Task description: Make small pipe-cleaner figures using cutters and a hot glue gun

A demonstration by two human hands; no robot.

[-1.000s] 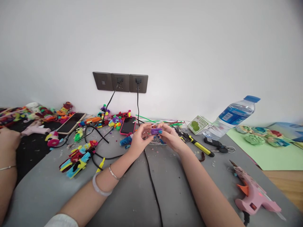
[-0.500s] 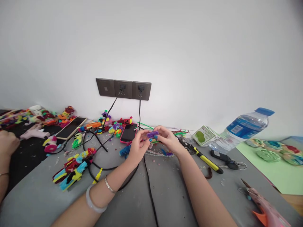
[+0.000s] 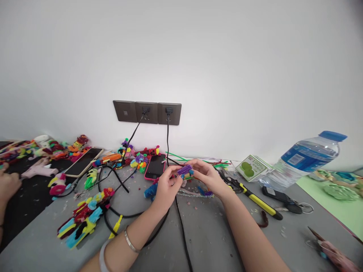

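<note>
Craft workspace, glue gun [image 3: 39,169], pliers [image 3: 261,202], fuzzy figures [image 3: 81,216]

room nearside of hands [image 3: 167,186] bar blk cable [image 3: 183,233]; pliers [image 3: 256,198] block r. side

From above and behind the left hand [image 3: 166,189] and right hand [image 3: 208,176], the head view is facing forward and down, closely overlooking the tabletop [image 3: 211,238] around them and the wall [image 3: 227,79] beyond.

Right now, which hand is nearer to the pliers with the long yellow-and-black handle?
Right. The right hand is just left of the pliers in the picture; the left hand is farther left, with the right between.
</note>
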